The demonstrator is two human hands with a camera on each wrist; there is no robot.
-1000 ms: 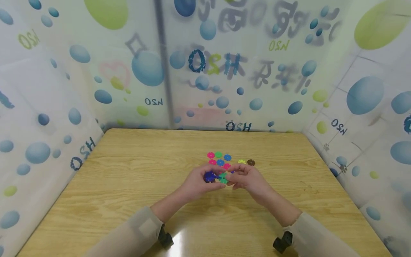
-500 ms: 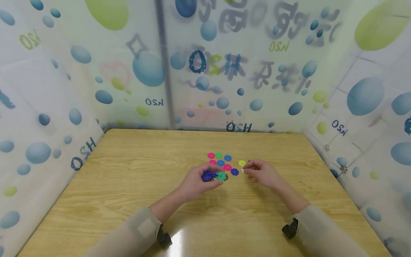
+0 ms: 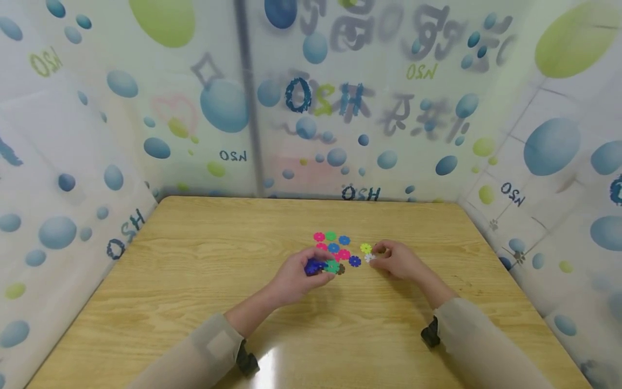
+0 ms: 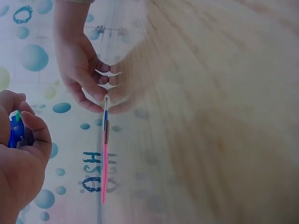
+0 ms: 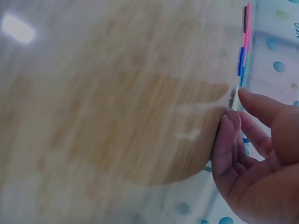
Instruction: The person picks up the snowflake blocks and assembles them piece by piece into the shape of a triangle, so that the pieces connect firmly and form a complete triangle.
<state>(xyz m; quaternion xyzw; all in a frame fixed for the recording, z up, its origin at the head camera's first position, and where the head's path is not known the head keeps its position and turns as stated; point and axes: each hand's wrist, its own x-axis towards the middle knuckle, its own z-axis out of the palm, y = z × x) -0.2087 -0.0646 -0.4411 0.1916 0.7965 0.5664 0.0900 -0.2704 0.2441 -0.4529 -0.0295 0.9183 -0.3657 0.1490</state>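
Note:
My left hand [image 3: 293, 278] holds joined plastic snowflake discs between thumb and fingers: a dark blue part [image 3: 313, 267] close to the palm and a green disc [image 3: 332, 266] at the fingertips. Part of the joined discs is hidden by the fingers. In the left wrist view, the blue disc [image 4: 17, 132] shows inside the curled fingers. To the right, my right hand [image 3: 400, 262] is low at the tabletop, thumb and fingertips pinching the edge of a white snowflake disc [image 3: 370, 257]. A yellow disc [image 3: 365, 248] lies just beyond it.
Several pink, blue and green discs lie flat beyond my left hand, among them a pink one [image 3: 344, 254]. A dark blue disc [image 3: 355, 261] sits between the hands, a brown disc [image 3: 342, 269] beside the green one. Patterned walls [image 3: 311, 178] border the wooden table [image 3: 218, 237].
My right hand has left the green disc in the left hand and moved right to the white disc, uncovering the dark blue one. The left hand has shifted slightly left with its joined discs.

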